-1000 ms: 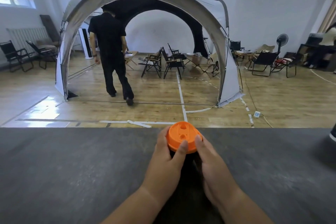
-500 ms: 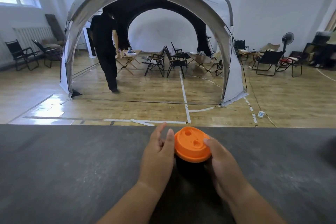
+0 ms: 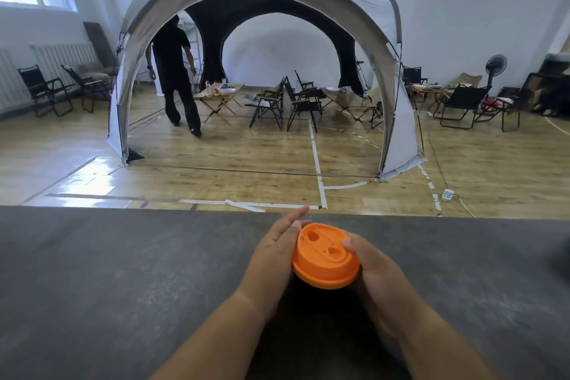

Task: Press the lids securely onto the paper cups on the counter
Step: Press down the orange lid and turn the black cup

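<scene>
An orange plastic lid sits tilted on top of a dark paper cup, which stands on the dark grey counter. Most of the cup is hidden by my hands and the lid. My left hand lies flat against the left side of cup and lid, fingers straight and pointing away from me. My right hand wraps around the cup's right side, with its thumb tip pressing on the lid's raised rim.
The counter's far edge runs just beyond the cup. Behind it lie a wooden floor, a large dome tent, folding chairs, low tables and a fan. A person in black walks away inside the tent.
My left hand's fingers have come off the top of the lid and straightened beside it. The lid now sits more tilted. The person in black has walked farther into the tent.
</scene>
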`<state>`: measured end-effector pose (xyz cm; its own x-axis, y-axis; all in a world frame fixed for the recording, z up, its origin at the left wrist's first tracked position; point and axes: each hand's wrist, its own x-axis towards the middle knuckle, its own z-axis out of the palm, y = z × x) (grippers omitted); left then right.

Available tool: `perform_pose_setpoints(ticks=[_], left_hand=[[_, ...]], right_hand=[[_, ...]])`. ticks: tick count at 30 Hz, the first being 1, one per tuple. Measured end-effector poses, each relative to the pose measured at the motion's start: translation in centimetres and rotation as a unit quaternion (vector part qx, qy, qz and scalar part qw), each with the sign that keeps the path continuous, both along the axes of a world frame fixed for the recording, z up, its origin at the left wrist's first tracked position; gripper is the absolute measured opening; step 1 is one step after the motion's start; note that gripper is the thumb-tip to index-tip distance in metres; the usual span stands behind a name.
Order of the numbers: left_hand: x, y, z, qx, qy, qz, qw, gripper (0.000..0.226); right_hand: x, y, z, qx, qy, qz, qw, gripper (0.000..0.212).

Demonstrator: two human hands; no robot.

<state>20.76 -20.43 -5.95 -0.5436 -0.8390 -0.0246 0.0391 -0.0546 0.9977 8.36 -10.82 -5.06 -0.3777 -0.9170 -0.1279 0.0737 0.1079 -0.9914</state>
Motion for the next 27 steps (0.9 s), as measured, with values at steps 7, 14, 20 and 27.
perform_pose_setpoints(ticks=[7, 14, 20, 27], left_hand=[[-0.4, 1.6, -0.5, -0.075, 0.0, -0.037, 0.997, 0.043], [-0.6, 1.6, -0.8, -0.086, 0.019, -0.041, 0.995, 0.037], [-0.2, 0.9, -0.5, -0.091, 0.005, 0.017, 0.996, 0.053], [-0.1, 0.9, -0.5, -0.072, -0.007, -0.013, 0.997, 0.044]], right_hand=[[0.0, 0.1, -0.5, -0.108, 0.109, -0.082, 0.985, 0.058], [-0.2, 0.0, -0.7, -0.055, 0.214, -0.04, 0.974, 0.068], [-0.4, 0.0, -1.1, -0.083, 0.183, -0.071, 0.977, 0.053], [-0.1, 0.1, -1.1, -0.045, 0.221, 0.019, 0.974, 0.063]])
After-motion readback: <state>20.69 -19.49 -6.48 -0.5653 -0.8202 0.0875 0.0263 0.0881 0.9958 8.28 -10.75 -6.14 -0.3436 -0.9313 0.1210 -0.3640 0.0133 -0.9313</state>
